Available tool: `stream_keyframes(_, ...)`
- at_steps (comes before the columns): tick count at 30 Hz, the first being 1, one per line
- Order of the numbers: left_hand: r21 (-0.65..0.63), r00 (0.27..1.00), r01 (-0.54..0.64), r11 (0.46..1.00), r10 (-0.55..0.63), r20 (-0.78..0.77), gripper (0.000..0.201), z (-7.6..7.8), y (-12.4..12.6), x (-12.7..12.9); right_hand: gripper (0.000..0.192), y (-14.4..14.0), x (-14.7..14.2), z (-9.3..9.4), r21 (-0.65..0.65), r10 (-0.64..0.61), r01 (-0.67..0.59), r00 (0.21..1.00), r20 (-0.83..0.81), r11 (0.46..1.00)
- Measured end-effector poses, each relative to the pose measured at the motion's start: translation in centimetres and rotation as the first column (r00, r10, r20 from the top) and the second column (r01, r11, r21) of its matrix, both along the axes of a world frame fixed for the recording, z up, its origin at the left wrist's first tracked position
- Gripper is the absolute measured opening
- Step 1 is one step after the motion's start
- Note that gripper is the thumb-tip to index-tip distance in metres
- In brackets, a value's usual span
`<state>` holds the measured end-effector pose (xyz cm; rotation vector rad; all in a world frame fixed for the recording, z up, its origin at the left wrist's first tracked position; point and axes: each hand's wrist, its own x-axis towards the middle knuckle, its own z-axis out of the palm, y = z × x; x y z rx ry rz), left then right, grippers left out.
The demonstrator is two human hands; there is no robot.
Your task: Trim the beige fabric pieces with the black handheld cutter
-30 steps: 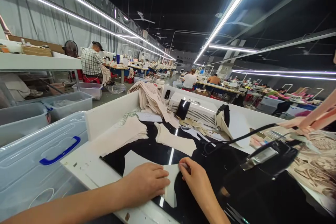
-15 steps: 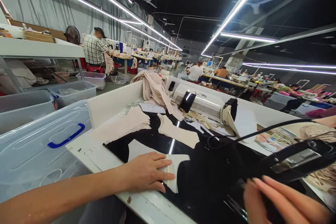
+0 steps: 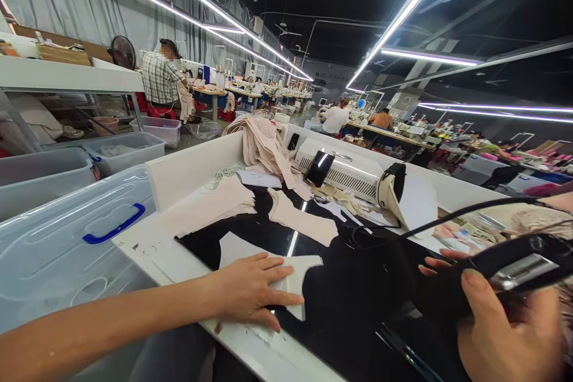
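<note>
My left hand (image 3: 255, 289) lies flat with fingers spread on a pale cut piece (image 3: 308, 262) at the near edge of the black work surface. The material is white with a cream layer on it. At the right, my right hand (image 3: 510, 334) is blurred; its thumb lies against a black corded hand tool (image 3: 528, 274) with a silver plate, and its fingertips show beyond the tool. A slim metal tool, like tweezers (image 3: 409, 355), lies below. Beyond my left hand are a single beige cut piece (image 3: 302, 218) and a beige stack (image 3: 224, 206).
A white machine with a slotted housing (image 3: 342, 170) stands at the back beside draped beige fabric (image 3: 264, 146) and scraps. The tool's black cord (image 3: 441, 224) arches over the surface. A lidded clear bin (image 3: 54, 262) stands left. Co-workers sit farther off.
My right hand has moved from below the black tool, fingers together, up around it. The tool has shifted slightly. My left hand stays on the pale piece.
</note>
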<state>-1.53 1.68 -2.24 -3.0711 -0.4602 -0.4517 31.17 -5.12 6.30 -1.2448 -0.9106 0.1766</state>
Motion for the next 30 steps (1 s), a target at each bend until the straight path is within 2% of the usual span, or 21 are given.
stream_keyframes(5, -0.015, 0.994, 0.041, 0.999, -0.040, 0.105, 0.038, 0.8, -0.5, 1.5, 0.051, 0.0, -1.8, 0.1, -0.018, 0.185, -0.188, 0.978, -0.100, 0.982)
stream_keyframes(8, 0.001, 0.990, 0.074, 0.997, -0.074, 0.117, 0.022, 0.9, -0.7, 3.0, 0.043, -0.3, -3.7, 0.0, 0.044, 0.309, -0.306, 0.944, -0.113, 0.951)
stream_keyframes(11, 0.043, 0.986, 0.095, 0.995, -0.100, 0.133, 0.021, 0.5, -0.6, 4.0, 0.054, -0.8, -6.4, -0.2, 0.130, 0.400, -0.387, 0.911, -0.097, 0.913)
stream_keyframes(13, 0.069, 0.984, 0.108, 0.992, -0.117, 0.137, 0.021, 0.2, -0.6, 4.3, 0.060, -1.1, -8.3, -0.4, 0.207, 0.433, -0.405, 0.893, -0.118, 0.891)
stream_keyframes(18, 0.093, 0.986, 0.106, 0.990, -0.117, 0.121, 0.019, -0.4, -0.5, 4.4, 0.053, -1.3, -11.6, -1.1, 0.298, 0.461, -0.407, 0.877, -0.137, 0.864)
stream_keyframes(24, 0.096, 0.979, 0.102, 0.990, -0.117, 0.165, 0.019, -0.5, -0.6, 4.4, 0.051, -0.8, -12.6, -1.9, 0.337, 0.478, -0.407, 0.864, -0.160, 0.849)
stream_keyframes(30, 0.074, 0.974, 0.093, 0.993, -0.106, 0.198, 0.018, -0.6, -0.5, 4.4, 0.052, -0.5, -13.1, -2.1, 0.338, 0.449, -0.379, 0.879, -0.159, 0.861)
